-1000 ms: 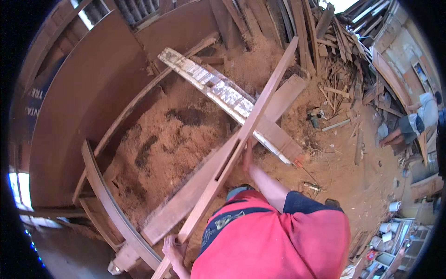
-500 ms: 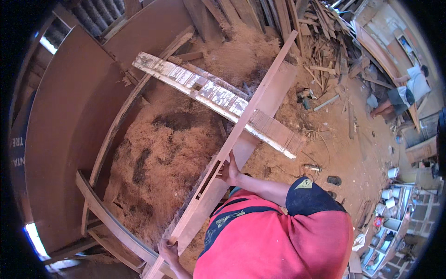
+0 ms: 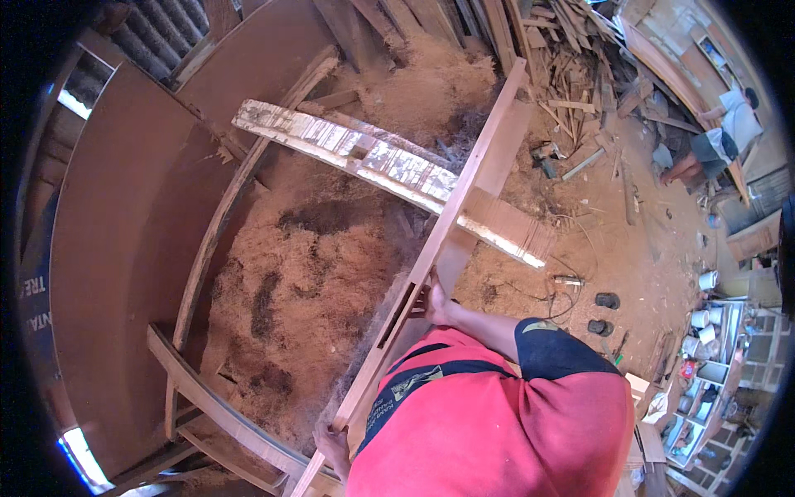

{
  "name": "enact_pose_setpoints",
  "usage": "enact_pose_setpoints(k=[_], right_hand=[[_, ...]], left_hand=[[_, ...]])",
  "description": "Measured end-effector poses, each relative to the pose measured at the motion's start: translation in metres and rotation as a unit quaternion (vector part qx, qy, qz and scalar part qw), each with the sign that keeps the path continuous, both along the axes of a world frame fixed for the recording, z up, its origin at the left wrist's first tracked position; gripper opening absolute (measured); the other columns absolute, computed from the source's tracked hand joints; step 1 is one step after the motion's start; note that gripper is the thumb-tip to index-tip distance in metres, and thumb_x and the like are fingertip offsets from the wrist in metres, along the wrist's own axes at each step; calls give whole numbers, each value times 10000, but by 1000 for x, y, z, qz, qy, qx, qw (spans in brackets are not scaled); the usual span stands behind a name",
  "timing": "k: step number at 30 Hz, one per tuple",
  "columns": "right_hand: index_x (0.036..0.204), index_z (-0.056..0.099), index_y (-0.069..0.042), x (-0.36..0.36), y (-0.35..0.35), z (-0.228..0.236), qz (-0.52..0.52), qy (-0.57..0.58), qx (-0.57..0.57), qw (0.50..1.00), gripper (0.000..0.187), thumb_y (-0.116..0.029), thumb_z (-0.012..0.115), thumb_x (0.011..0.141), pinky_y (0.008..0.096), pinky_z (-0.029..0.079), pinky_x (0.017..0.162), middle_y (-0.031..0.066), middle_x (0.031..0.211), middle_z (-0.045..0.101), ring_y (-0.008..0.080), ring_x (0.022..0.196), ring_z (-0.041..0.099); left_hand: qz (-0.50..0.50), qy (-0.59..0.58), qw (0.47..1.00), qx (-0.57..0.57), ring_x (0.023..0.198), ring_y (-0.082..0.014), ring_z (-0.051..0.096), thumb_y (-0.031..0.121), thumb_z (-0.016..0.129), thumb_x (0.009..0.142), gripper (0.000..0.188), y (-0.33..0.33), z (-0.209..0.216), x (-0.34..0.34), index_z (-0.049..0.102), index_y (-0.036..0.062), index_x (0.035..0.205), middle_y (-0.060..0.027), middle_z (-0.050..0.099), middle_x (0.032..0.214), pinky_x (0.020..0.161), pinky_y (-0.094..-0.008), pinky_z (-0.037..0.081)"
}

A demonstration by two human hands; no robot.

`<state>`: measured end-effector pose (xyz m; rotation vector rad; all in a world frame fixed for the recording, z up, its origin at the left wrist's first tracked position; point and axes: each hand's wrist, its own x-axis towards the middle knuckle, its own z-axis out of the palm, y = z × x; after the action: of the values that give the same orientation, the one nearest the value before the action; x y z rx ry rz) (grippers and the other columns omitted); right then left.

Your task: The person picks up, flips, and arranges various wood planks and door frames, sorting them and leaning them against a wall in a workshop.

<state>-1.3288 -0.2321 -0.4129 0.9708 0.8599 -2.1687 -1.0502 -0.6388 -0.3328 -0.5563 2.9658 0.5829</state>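
A long wooden board (image 3: 451, 211) runs slantwise from the near edge up toward the far right, narrow edge upward. Two long slots are cut in that edge at mid-length. My left hand (image 3: 333, 445) is closed around its near end, thumb over the top edge. Beside the slots, my right hand (image 3: 434, 301) grips the board from its right side; some fingers are hidden behind it. Farther off, the board crosses a thick, worn plank (image 3: 356, 149) with a whitish, scored top and a square hole. My red-shirted torso hides part of the board's lower side.
Sawdust (image 3: 306, 282) is heaped left of the board, bounded by curved timbers (image 3: 207, 240) and a large brown sheet (image 3: 116, 257). Scrap wood (image 3: 571, 58) piles up at the far right. Sandals (image 3: 607, 300) and a cable lie on the floor. Another person (image 3: 720, 141) is at far right.
The board and both my hands appear a little farther right in the picture, and my torso covers more of the board's near part. Both hands keep their hold. The view has shifted slightly.
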Motion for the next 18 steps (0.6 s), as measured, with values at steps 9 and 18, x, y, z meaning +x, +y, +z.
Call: enact_pose_setpoints(k=[9, 18], right_hand=[[1403, 454, -26, 13, 3, -16, 53, -30, 57, 997, 1236, -1018, 258, 692, 602, 410, 1028, 235, 1393, 485, 404, 1225, 512], [1235, 541, 70, 1, 51, 4, 474, 167, 337, 796, 749, -596, 639, 906, 411, 566, 605, 248, 1009, 683, 307, 645, 683]], left_hand=[[12, -73, 996, 54, 931, -356, 612, 127, 869, 616, 441, -54, -36, -4, 647, 48, 989, -142, 665, 936, 830, -463, 489], [-13, -138, 980, 139, 1315, -407, 506, 284, 830, 746, 802, -9, -48, -72, 489, 72, 1441, -238, 565, 1385, 1120, -450, 398]])
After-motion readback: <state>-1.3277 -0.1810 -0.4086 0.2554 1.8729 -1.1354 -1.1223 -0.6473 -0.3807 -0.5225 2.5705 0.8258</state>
